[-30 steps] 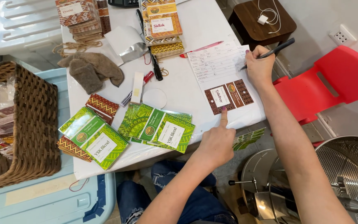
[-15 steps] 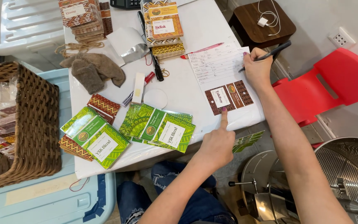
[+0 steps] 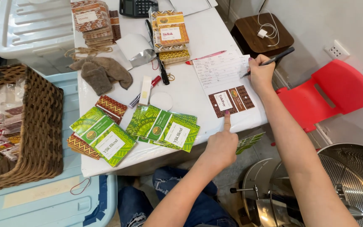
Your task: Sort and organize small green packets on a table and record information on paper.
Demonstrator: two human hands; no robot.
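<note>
My right hand (image 3: pixel 260 75) grips a black pen (image 3: pixel 274 60), its tip resting on a handwritten white sheet (image 3: pixel 219 69) near the table's right edge. My left hand (image 3: pixel 222 145) has its index finger stretched out and the other fingers curled. The fingertip touches the near edge of the brown patterned packets (image 3: pixel 231 99) lying on the lower part of the sheet. Several green patterned packets (image 3: pixel 164 126) are fanned out just left of that hand, with more green packets (image 3: pixel 103 134) further left.
The white table (image 3: pixel 185 90) also carries stacks of orange and brown boxes (image 3: pixel 171 35), a grey cloth (image 3: pixel 101 73), markers and a calculator (image 3: pixel 137 6). A wicker basket (image 3: pixel 43 126) sits left, a red chair (image 3: pixel 328 94) right, and a metal drum (image 3: pixel 349 180) at lower right.
Both hands keep their places; only the view has shifted slightly.
</note>
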